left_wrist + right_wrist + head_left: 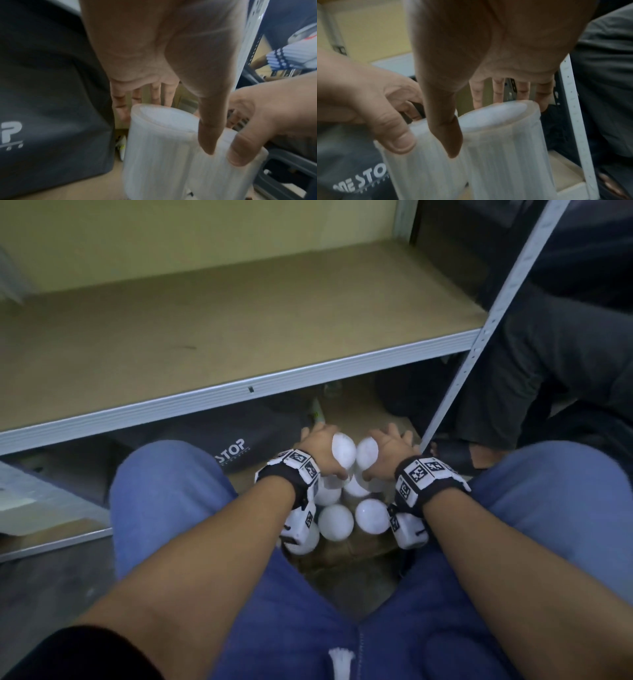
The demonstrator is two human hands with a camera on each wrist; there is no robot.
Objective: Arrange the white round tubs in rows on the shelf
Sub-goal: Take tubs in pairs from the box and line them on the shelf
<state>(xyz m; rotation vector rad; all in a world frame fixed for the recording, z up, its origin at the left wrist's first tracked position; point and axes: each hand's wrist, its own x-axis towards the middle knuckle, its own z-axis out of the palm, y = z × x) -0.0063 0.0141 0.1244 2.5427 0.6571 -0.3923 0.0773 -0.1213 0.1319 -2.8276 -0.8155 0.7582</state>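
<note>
Between my knees, several white round tubs stand packed in a cardboard box. My left hand grips one white tub raised above the others; its thumb lies on the tub's near side and the fingers reach behind it. My right hand grips a second white tub the same way, thumb in front of the tub. The two held tubs touch side by side. The brown shelf board above and ahead is bare.
A dark bag with white lettering sits under the shelf, just left of the box. A grey metal upright runs down at the right. Beyond it are another person's dark trouser legs and a sandalled foot. A lower shelf edge lies left.
</note>
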